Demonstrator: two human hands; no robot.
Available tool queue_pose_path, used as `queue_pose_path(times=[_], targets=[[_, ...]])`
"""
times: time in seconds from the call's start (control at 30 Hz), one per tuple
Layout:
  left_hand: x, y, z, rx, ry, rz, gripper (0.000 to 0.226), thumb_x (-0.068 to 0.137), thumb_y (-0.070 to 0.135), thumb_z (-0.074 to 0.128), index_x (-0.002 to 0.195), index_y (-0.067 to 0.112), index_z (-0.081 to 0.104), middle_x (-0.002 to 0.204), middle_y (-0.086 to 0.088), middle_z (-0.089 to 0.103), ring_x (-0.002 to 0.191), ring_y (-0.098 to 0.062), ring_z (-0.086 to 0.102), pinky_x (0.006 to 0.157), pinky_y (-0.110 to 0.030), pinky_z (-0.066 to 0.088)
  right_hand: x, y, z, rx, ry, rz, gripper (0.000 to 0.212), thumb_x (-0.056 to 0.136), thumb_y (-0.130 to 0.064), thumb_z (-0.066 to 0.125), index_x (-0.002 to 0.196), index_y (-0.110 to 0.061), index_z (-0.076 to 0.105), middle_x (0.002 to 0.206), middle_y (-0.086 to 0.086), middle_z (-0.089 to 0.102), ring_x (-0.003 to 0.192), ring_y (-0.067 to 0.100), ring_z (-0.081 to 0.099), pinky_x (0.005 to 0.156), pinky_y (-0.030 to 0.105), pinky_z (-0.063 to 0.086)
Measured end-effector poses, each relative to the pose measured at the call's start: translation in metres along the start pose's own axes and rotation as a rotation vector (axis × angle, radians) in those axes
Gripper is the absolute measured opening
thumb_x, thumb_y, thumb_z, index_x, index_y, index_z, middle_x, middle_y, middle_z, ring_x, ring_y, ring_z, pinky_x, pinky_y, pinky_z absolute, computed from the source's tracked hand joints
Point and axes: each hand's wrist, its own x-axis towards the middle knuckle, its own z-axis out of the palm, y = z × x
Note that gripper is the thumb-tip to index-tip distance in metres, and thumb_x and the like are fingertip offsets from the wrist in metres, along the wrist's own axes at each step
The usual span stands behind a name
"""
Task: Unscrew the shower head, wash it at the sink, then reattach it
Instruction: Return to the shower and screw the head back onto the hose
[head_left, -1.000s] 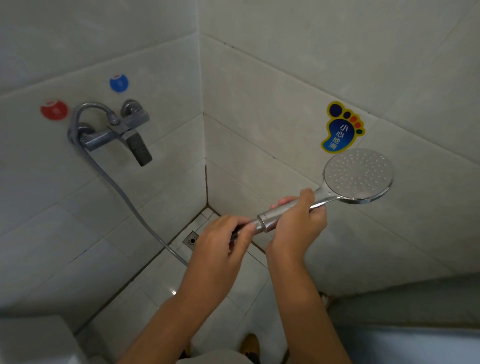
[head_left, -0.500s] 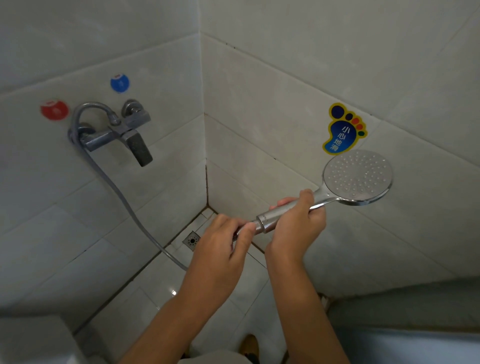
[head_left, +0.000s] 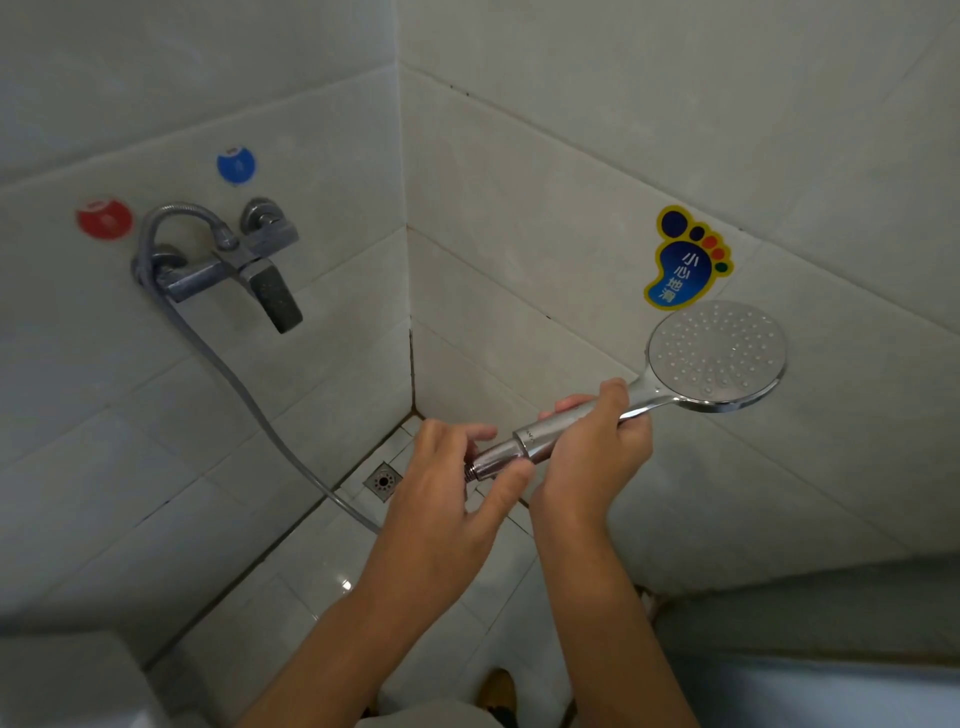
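A chrome shower head (head_left: 716, 355) with a round nozzle face points up and right in front of the tiled corner. My right hand (head_left: 597, 447) grips its handle. My left hand (head_left: 457, 483) pinches the hose nut (head_left: 493, 461) at the handle's lower end between thumb and fingers. The grey hose (head_left: 244, 400) runs from under my left hand down across the wall and up to the wall faucet (head_left: 234, 265).
A floor drain (head_left: 383, 481) sits in the corner below my hands. A blue foot-shaped sticker (head_left: 683, 265) is on the right wall. Red (head_left: 104, 218) and blue (head_left: 236, 165) round markers sit above the faucet. A grey ledge (head_left: 810, 608) runs at lower right.
My left hand's fingers have shifted round the hose nut, and more of the nut and its thread shows. The shower head and my right hand have stayed nearly still.
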Motion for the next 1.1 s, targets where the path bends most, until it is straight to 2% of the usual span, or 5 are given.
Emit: queue_pose_path(times=[0.17, 0.53, 0.73, 0.9, 1.1], targets=[[0.004, -0.005, 0.003, 0.060, 0.004, 0.027, 0.041, 0.091, 0.055, 0.026, 0.092, 0.029, 0.058, 0.082, 0.010, 0.052, 0.076, -0.007, 0.051, 0.061, -0.015, 0.038, 0.001, 0.001, 0.000, 0.004, 0.009, 0.011, 0.022, 0.099, -0.023, 0.047, 0.091, -0.003, 0.051, 0.060, 0.005, 0.058, 0.050, 0.019, 0.061, 0.052, 0.031, 0.054], [-0.001, -0.001, 0.001, -0.020, 0.065, 0.025, 0.028, 0.085, 0.033, 0.068, 0.105, 0.029, 0.050, 0.098, 0.012, 0.046, 0.087, 0.000, 0.049, 0.069, -0.009, 0.043, 0.003, 0.005, -0.001, -0.006, 0.015, 0.002, 0.021, 0.098, -0.023, 0.047, 0.085, -0.007, 0.050, 0.062, 0.008, 0.058, 0.055, 0.022, 0.061, 0.057, 0.035, 0.055], [0.000, 0.000, 0.000, 0.048, -0.001, 0.022, 0.036, 0.094, 0.049, 0.030, 0.102, 0.031, 0.060, 0.090, 0.012, 0.044, 0.085, -0.004, 0.049, 0.068, -0.009, 0.040, 0.001, 0.003, 0.000, -0.003, 0.019, -0.013, 0.023, 0.098, -0.023, 0.047, 0.081, -0.008, 0.048, 0.061, 0.008, 0.058, 0.052, 0.022, 0.060, 0.054, 0.035, 0.054], [-0.001, 0.000, -0.002, 0.039, 0.022, 0.039, 0.011, 0.094, 0.037, 0.052, 0.101, 0.030, 0.056, 0.097, 0.015, 0.044, 0.089, -0.001, 0.050, 0.071, -0.011, 0.044, 0.000, 0.004, -0.002, -0.011, 0.021, -0.011, 0.023, 0.097, -0.023, 0.047, 0.080, -0.010, 0.048, 0.059, 0.006, 0.059, 0.054, 0.023, 0.061, 0.059, 0.039, 0.055], [-0.007, 0.000, -0.002, -0.011, 0.046, 0.051, 0.032, 0.084, 0.033, 0.071, 0.107, 0.029, 0.051, 0.100, 0.012, 0.044, 0.082, 0.001, 0.048, 0.068, -0.008, 0.042, -0.001, 0.002, -0.003, -0.008, 0.024, -0.004, 0.022, 0.098, -0.023, 0.046, 0.081, -0.009, 0.049, 0.061, 0.007, 0.058, 0.051, 0.020, 0.061, 0.049, 0.030, 0.051]])
